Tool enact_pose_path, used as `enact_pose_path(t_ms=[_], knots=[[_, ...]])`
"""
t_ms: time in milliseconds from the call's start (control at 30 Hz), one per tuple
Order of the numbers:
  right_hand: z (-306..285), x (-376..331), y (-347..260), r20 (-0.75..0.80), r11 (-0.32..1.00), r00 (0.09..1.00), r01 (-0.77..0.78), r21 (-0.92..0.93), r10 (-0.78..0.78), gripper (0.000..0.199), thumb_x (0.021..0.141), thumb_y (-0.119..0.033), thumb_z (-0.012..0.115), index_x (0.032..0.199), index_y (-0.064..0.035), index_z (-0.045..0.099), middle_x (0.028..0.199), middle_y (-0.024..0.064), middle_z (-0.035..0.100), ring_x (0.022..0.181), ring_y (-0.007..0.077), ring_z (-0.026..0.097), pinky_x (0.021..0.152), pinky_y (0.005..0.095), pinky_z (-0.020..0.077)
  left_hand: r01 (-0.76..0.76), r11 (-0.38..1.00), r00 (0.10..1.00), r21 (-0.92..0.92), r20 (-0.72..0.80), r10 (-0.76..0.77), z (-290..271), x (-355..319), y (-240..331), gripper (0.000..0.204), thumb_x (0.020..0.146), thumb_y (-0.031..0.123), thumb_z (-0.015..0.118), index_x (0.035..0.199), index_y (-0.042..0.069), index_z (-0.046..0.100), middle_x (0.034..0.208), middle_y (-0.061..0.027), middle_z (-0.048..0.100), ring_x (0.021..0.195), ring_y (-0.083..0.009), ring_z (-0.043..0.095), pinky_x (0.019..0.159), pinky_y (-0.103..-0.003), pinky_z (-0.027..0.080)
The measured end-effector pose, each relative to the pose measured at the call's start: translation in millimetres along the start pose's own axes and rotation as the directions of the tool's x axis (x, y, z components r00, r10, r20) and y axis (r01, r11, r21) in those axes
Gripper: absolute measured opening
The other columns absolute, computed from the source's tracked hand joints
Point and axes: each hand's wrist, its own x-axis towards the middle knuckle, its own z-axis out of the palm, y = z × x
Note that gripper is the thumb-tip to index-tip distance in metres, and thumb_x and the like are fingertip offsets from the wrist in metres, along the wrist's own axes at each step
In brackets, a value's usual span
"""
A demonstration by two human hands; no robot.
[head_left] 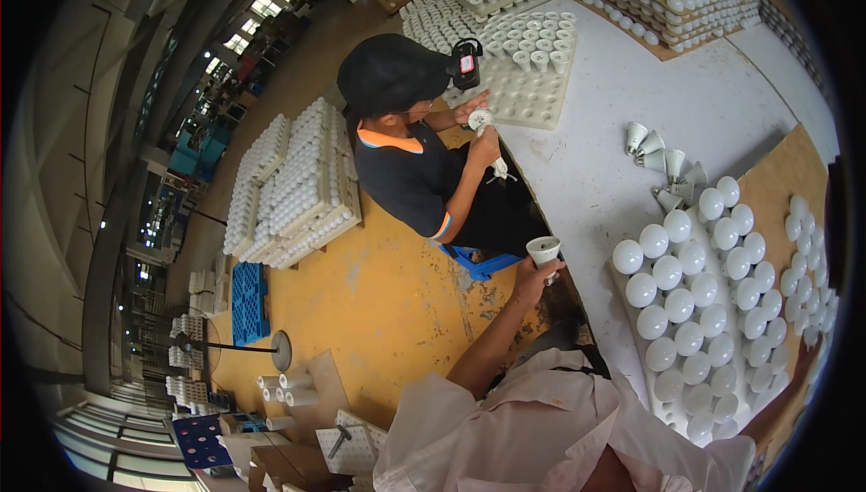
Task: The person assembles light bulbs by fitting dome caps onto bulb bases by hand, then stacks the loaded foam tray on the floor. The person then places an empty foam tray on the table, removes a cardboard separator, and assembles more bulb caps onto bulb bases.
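Left hand [534,277] gripping a white bulb base [544,249] at the table [622,95] edge. Right hand [806,355] resting at the far side of a tray [630,298] of white bulbs [679,304]. Loose bulb bases [663,164] lying just beyond the tray. Across the table, a seated co-worker [410,145] in a black cap holding a bulb part [481,119] beside a foam tray [532,86] of bases

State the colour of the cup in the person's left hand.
White, seen in the head view: cup, left hand.
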Motion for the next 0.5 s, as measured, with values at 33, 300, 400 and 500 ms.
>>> enact_pose_path(t_ms=[33,300,400,500], knots=[[-22.5,-30.4,-3.6,-0.005,1.0,1.0,0.014,0.006,-0.014,0.05,0.095,-0.024,0.055,0.136,-0.0013,0.039,0.137,0.0152,0.045,0.124,0.0263,0.046,0.1,0.0376,0.0399,0.015,0.999,0.999,0.032,0.042,-0.017,1.3,-7.3,6.6,0.041,0.083,0.009,0.068,0.119,0.0,0.052,0.11,-0.0107,0.063,0.088,-0.0187,0.066,0.065,-0.027,0.053],[224.5,-96.2,-107.5,0.18,0.707,0.982,-0.164,0.688,0.053,0.056,0.096,-0.021,0.051,0.142,0.001,0.029,0.145,0.0139,0.036,0.133,0.027,0.037,0.113,0.0399,0.03,0.008,0.987,0.982,0.162,0.183,-0.038,23.2,-52.5,22.8,0.042,0.081,0.008,0.068,0.119,0.001,0.053,0.111,-0.0117,0.064,0.085,-0.0163,0.066,0.064,-0.026,0.053],[238.8,-137.1,-139.5,0.106,0.801,0.994,-0.084,0.593,0.026,0.058,0.095,-0.024,0.053,0.144,-0.0037,0.029,0.143,0.0119,0.039,0.127,0.0247,0.045,0.104,0.0345,0.039,0.017,0.975,0.947,0.223,0.308,-0.087,32.3,-43.2,14.7,0.042,0.079,0.007,0.068,0.118,0.001,0.053,0.11,-0.0108,0.064,0.082,-0.0147,0.065,0.064,-0.025,0.052],[270.2,-171.5,-178.4,0.124,0.837,0.992,-0.056,0.545,-0.014,0.058,0.094,-0.025,0.055,0.143,-0.0056,0.032,0.139,0.009,0.044,0.119,0.0208,0.052,0.093,0.0281,0.0469,-0.001,0.963,0.925,0.271,0.367,-0.102,43.0,-47.0,22.8,0.041,0.078,0.007,0.069,0.116,0.0,0.054,0.11,-0.0111,0.064,0.08,-0.0137,0.064,0.063,-0.025,0.051]])
